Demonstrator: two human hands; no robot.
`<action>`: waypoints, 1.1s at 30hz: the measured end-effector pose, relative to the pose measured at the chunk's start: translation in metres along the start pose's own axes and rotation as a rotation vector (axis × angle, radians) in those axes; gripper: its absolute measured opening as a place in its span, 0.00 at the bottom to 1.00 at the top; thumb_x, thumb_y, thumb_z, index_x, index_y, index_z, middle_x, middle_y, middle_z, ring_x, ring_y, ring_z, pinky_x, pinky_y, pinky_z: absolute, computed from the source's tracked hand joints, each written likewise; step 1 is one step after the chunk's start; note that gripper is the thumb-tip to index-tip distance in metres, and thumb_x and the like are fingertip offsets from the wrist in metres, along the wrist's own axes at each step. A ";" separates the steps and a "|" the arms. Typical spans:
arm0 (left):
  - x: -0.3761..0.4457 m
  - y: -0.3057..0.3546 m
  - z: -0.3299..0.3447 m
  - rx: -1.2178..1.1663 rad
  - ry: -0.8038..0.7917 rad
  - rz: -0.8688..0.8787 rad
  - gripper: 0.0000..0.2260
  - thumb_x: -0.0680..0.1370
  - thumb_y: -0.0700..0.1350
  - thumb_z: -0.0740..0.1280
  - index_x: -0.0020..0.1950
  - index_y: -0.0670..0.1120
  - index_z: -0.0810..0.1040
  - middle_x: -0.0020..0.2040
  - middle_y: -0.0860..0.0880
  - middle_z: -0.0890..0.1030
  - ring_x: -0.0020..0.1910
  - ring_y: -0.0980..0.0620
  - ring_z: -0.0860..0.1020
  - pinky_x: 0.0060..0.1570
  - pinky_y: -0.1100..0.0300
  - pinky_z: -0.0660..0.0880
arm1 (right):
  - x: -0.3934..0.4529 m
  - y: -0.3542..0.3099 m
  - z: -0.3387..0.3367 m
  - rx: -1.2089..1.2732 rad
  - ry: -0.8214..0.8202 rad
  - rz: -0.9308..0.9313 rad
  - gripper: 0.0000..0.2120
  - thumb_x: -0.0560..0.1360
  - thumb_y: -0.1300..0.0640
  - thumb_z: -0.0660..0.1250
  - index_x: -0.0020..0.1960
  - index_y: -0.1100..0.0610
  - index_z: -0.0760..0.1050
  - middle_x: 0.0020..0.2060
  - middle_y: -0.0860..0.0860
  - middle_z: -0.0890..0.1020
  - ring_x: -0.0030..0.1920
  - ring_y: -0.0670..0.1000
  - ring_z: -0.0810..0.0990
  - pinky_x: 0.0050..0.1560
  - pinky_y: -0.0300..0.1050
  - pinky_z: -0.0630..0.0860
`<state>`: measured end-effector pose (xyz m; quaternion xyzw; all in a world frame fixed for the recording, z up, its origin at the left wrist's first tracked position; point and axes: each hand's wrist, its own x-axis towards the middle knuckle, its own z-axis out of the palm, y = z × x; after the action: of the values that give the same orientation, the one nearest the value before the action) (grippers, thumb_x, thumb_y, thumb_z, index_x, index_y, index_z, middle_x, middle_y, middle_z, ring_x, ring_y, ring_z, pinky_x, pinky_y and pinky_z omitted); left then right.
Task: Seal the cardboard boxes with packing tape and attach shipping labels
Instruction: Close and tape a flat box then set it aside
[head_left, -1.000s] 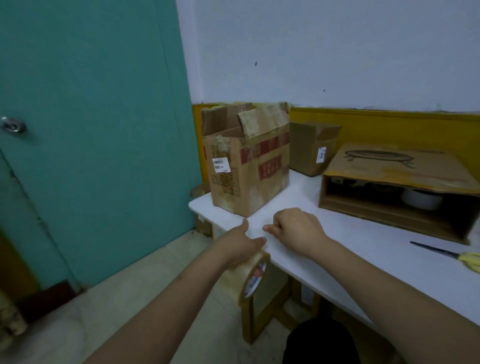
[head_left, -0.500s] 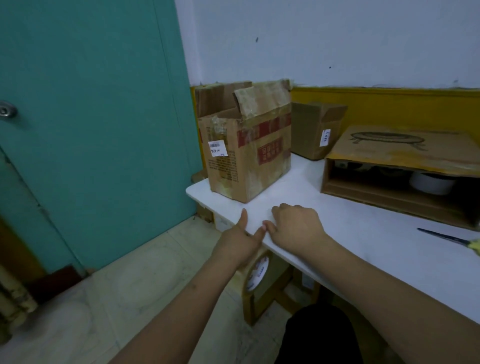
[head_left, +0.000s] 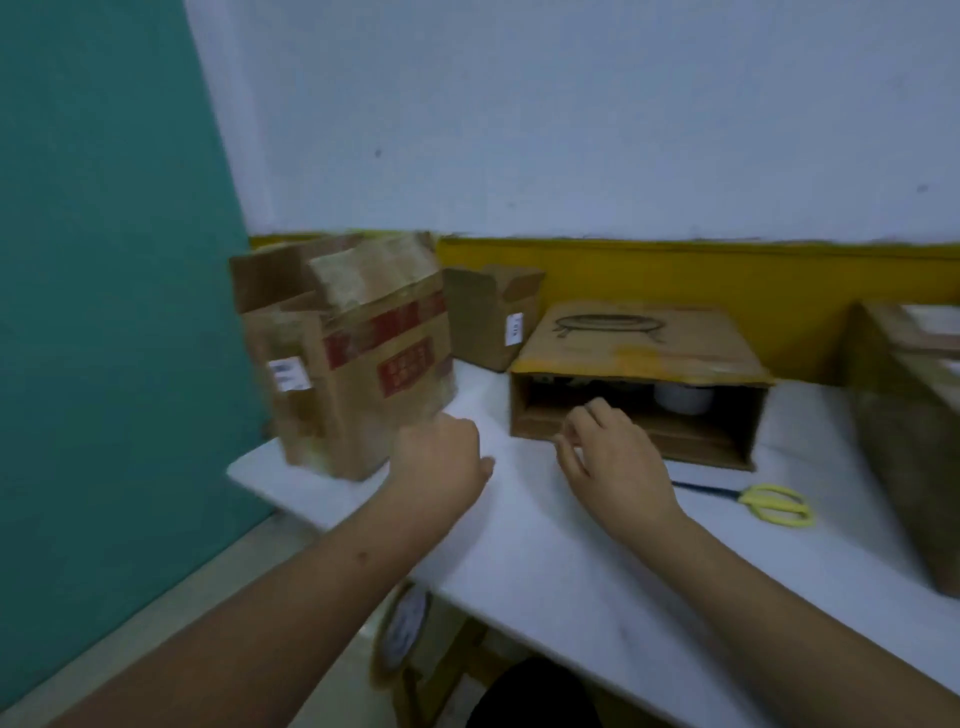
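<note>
White table (head_left: 545, 566) under both hands now: left (head_left: 441, 460) curling empty off the tape (head_left: 402, 631), right (head_left: 610, 462) loosely open, reaching boxward (head_left: 353, 358).

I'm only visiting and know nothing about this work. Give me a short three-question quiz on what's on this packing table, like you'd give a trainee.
1. True or false: the scissors lie on the table, to the right of the right hand.
2. The top flaps of the tall box with red print are: A) taped shut, B) standing open, C) cut off.
3. Fill in: the scissors' handles are ____ in colour.
Key: 1 true; 2 B; 3 yellow.
</note>
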<state>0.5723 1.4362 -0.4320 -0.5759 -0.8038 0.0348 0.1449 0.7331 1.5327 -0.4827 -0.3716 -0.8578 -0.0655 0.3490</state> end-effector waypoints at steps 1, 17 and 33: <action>0.011 0.019 -0.009 -0.084 0.111 0.042 0.17 0.82 0.60 0.58 0.60 0.48 0.74 0.54 0.46 0.80 0.53 0.45 0.79 0.43 0.56 0.69 | 0.004 0.022 -0.014 -0.004 0.113 0.038 0.06 0.80 0.52 0.62 0.46 0.54 0.73 0.44 0.50 0.73 0.42 0.53 0.73 0.40 0.49 0.69; 0.197 0.192 -0.042 -0.467 0.125 0.548 0.14 0.80 0.59 0.65 0.45 0.49 0.78 0.44 0.49 0.78 0.44 0.49 0.77 0.44 0.50 0.76 | -0.020 0.183 -0.031 0.516 0.232 0.688 0.26 0.78 0.46 0.67 0.74 0.48 0.66 0.64 0.42 0.73 0.60 0.43 0.75 0.57 0.43 0.76; 0.205 0.212 -0.059 -0.044 0.244 0.737 0.11 0.76 0.53 0.71 0.43 0.48 0.74 0.35 0.50 0.76 0.36 0.49 0.76 0.32 0.58 0.67 | -0.030 0.216 -0.026 0.380 0.254 0.580 0.07 0.81 0.60 0.61 0.47 0.55 0.77 0.39 0.50 0.78 0.41 0.48 0.76 0.39 0.47 0.72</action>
<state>0.7227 1.6924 -0.3830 -0.8289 -0.5207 -0.0016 0.2046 0.9093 1.6595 -0.5149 -0.5166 -0.6636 0.1510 0.5195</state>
